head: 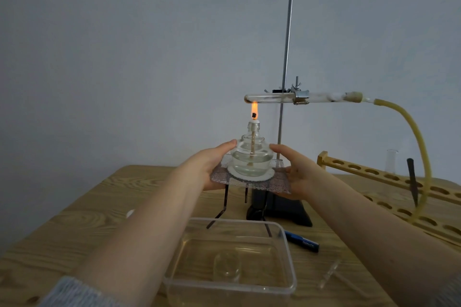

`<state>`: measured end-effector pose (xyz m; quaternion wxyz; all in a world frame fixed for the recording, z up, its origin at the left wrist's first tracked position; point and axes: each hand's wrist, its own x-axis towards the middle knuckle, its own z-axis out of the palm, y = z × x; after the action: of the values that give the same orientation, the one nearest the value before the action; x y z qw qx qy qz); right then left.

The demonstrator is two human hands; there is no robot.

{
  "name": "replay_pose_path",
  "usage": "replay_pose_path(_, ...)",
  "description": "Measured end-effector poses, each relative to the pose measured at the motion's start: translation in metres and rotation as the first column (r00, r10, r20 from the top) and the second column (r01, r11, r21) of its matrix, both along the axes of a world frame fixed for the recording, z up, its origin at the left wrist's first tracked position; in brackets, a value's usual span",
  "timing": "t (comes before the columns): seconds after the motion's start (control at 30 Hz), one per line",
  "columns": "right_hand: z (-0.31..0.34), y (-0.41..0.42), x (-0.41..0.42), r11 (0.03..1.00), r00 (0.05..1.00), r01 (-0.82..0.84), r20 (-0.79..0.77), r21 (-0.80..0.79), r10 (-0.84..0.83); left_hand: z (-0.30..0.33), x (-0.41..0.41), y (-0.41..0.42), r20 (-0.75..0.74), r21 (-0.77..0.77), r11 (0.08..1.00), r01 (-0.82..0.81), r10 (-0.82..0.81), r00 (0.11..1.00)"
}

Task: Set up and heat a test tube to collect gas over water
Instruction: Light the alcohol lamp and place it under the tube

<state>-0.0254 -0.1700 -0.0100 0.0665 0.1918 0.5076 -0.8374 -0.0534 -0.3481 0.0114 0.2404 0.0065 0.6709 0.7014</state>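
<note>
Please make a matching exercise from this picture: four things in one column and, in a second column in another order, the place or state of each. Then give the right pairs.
Things:
1. alcohol lamp
2. test tube
3. yellow hose
4. plastic tub

Places or states:
A. clamped level on the stand
B. lit, standing on the wire mesh
C. nearest the camera on the table
D. runs from the stopper and curves down at the right

Pairs: 1-B, 2-A, 3-D, 4-C
</note>
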Motion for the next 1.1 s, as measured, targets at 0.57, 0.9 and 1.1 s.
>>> replay_pose_path(0.57,-0.002,0.013,0.007,0.999,0.999,0.042,-0.015,-0.030,-0.043,-0.005,-0.011,0.013,0.007,0.003,1.000,0.000,0.000,1.000)
replay_pose_path(0.9,-0.001,-0.003,0.003,1.000,1.000,0.007,0.003,-0.001,-0.007,-0.005,-0.007,-0.002,0.037,0.035,0.999,-0.011,0.009,0.999)
replay_pose_path(1.1,-0.002,-0.012,0.000,1.000,1.000,-0.010,-0.013,0.001,0.010,-0.010,-0.010,-0.014,0.029,0.034,0.999,-0.024,0.023,0.999)
